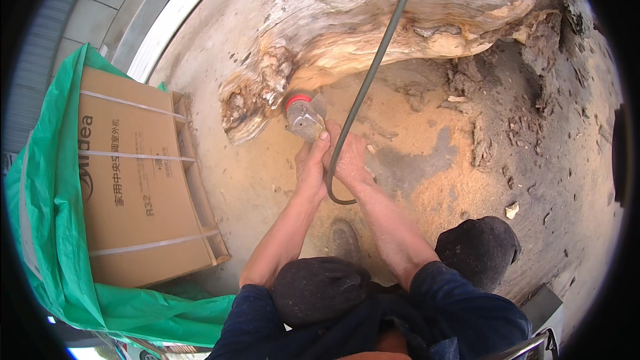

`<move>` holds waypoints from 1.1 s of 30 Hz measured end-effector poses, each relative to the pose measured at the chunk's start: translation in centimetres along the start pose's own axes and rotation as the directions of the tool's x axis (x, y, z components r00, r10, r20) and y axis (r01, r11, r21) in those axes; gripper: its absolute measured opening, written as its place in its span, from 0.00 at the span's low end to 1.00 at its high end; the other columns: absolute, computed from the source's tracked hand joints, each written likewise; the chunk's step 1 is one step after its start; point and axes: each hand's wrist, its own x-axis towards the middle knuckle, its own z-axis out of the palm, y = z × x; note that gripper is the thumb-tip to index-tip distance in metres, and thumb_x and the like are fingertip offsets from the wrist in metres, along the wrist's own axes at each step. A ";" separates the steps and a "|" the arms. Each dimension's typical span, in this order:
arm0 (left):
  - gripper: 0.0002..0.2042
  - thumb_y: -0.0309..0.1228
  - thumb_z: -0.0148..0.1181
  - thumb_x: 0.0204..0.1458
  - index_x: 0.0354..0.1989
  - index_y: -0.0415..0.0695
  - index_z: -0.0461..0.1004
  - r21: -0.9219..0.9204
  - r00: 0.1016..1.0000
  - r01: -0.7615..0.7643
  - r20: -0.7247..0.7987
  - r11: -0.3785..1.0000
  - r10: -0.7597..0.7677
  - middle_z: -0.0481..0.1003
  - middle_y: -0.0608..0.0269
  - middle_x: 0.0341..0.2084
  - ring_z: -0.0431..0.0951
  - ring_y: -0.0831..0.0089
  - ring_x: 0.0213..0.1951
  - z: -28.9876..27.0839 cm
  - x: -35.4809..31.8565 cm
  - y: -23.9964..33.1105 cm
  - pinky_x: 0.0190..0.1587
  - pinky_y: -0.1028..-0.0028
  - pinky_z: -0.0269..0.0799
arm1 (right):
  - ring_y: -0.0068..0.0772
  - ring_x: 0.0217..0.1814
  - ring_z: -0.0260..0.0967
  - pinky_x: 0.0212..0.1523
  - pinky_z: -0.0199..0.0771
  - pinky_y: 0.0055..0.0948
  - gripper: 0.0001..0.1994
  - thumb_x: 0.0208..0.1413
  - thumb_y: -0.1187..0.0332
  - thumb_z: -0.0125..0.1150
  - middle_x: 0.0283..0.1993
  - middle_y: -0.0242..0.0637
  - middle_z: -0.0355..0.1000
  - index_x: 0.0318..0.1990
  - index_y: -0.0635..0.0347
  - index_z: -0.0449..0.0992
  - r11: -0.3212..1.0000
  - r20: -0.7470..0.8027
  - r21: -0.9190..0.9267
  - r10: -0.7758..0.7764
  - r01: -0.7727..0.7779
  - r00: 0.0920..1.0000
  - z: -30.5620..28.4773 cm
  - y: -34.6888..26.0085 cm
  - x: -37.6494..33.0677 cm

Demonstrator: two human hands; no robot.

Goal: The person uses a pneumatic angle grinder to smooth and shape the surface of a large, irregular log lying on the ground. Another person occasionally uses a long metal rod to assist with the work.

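Note:
Both hands are closed around an angle grinder [305, 120], a dusty grey tool with a red disc at its head. My left hand [311, 165] wraps its near left side, thumb up along the body. My right hand [348, 154] grips it from the right, beside a dark green cable [375, 67] that loops down past the wrist and runs up out of view. The disc is at the lower left end of a big, rough log [373, 10] with pale, worn wood; whether it touches cannot be made out. Most of the grinder's body is hidden by my fingers.
Orange sawdust [427, 167] and bark scraps cover the ground on the right. At the left stands a large strapped cardboard box [137, 180] on a wooden pallet, partly wrapped in green sheeting [50, 207]. My knees and a shoe [345, 239] are below my arms.

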 end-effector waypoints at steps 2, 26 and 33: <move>0.25 0.39 0.63 0.63 0.61 0.35 0.67 0.011 0.999 0.014 0.034 1.000 -0.014 0.74 0.58 0.51 0.76 0.73 0.52 0.0 0.0 0.1 0.55 0.70 0.74 | 0.62 0.34 0.76 0.32 0.73 0.52 0.10 0.58 0.63 0.56 0.27 0.52 0.75 0.43 0.56 0.72 1.000 -0.012 0.023 0.009 -0.009 1.000 0.1 -0.2 0.0; 0.21 0.37 0.66 0.61 0.56 0.36 0.73 -0.072 0.997 0.060 -0.043 0.996 -0.063 0.77 0.59 0.46 0.77 0.74 0.48 -0.2 -0.2 0.2 0.50 0.71 0.76 | 0.62 0.36 0.77 0.34 0.74 0.52 0.12 0.59 0.63 0.55 0.30 0.51 0.77 0.47 0.56 0.74 0.998 0.085 -0.054 0.032 -0.027 0.996 -0.6 -1.0 0.0; 0.23 0.37 0.66 0.61 0.58 0.34 0.71 0.059 0.987 0.105 0.114 0.993 -0.111 0.77 0.56 0.47 0.79 0.72 0.47 0.7 0.8 -0.9 0.51 0.71 0.78 | 0.61 0.38 0.76 0.37 0.73 0.52 0.08 0.55 0.63 0.58 0.31 0.50 0.77 0.37 0.55 0.72 0.989 -0.083 0.058 0.140 -0.136 0.987 -0.4 1.8 -0.9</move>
